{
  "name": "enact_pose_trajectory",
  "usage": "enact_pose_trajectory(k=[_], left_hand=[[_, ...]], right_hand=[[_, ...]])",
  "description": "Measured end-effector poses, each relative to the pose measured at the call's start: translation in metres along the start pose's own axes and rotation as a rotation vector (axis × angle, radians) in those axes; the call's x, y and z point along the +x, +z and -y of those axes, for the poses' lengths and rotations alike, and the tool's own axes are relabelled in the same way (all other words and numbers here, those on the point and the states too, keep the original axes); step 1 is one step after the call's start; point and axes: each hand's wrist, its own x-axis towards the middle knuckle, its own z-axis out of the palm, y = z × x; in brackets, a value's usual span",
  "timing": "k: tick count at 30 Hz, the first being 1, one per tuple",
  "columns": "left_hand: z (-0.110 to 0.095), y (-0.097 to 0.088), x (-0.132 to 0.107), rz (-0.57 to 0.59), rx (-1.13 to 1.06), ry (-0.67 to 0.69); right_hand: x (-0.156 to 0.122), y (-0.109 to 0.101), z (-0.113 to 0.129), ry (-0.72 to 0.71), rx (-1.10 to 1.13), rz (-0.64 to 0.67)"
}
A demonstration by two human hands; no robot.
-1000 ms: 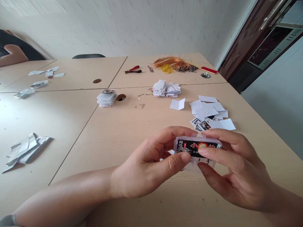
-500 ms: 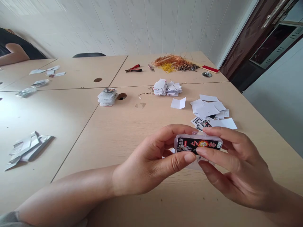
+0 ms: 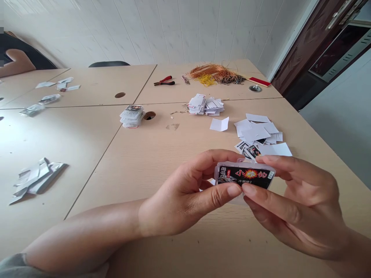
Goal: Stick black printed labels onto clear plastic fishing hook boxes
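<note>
Both of my hands hold a small clear plastic box (image 3: 245, 176) with a black, red and yellow printed label, just above the wooden table (image 3: 150, 154). My left hand (image 3: 185, 197) pinches its left end between thumb and fingers. My right hand (image 3: 295, 204) grips its right end, thumb meeting the left thumb at the box's lower edge. Behind the box lies a loose heap of white paper slips and printed labels (image 3: 257, 135).
A stack of clear boxes (image 3: 131, 116) sits by a cable hole. Folded cards (image 3: 205, 105) lie mid-table, with red-handled pliers (image 3: 164, 81) and a bundle of copper wire hooks (image 3: 214, 73) at the far edge. Silvery wrappers (image 3: 34, 179) lie left. Another person's arm (image 3: 14, 63) shows far left.
The box has been raised slightly and tilted so its label faces me more. My right thumb has slid to the lower edge, meeting the left thumb.
</note>
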Motion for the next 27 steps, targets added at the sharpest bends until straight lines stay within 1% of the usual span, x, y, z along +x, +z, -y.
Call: enact_pose_trajectory(k=[4,8,13,17,20,23,27], left_hand=[[0.0,0.0,-0.001,-0.017,-0.005,-0.031],[-0.002,0.001,-0.002,-0.023,-0.012,-0.019],[-0.003,0.002,0.0,-0.03,-0.009,0.003],[-0.003,0.001,0.0,-0.004,-0.045,-0.012],[-0.003,0.001,0.0,-0.006,-0.034,-0.012],[-0.002,0.0,0.0,-0.012,-0.027,0.015],[-0.002,0.001,-0.001,-0.014,-0.056,0.012]], right_hand=[[0.002,0.0,-0.001,-0.013,-0.003,-0.021],[0.005,0.001,0.001,-0.022,-0.023,-0.025],[0.009,0.003,0.001,-0.068,-0.031,-0.026],[0.009,0.004,0.001,-0.079,-0.031,-0.027],[0.01,0.003,0.001,-0.1,-0.042,-0.039],[0.012,0.003,0.001,-0.105,-0.054,-0.048],[0.014,0.004,0.002,-0.109,-0.046,-0.049]])
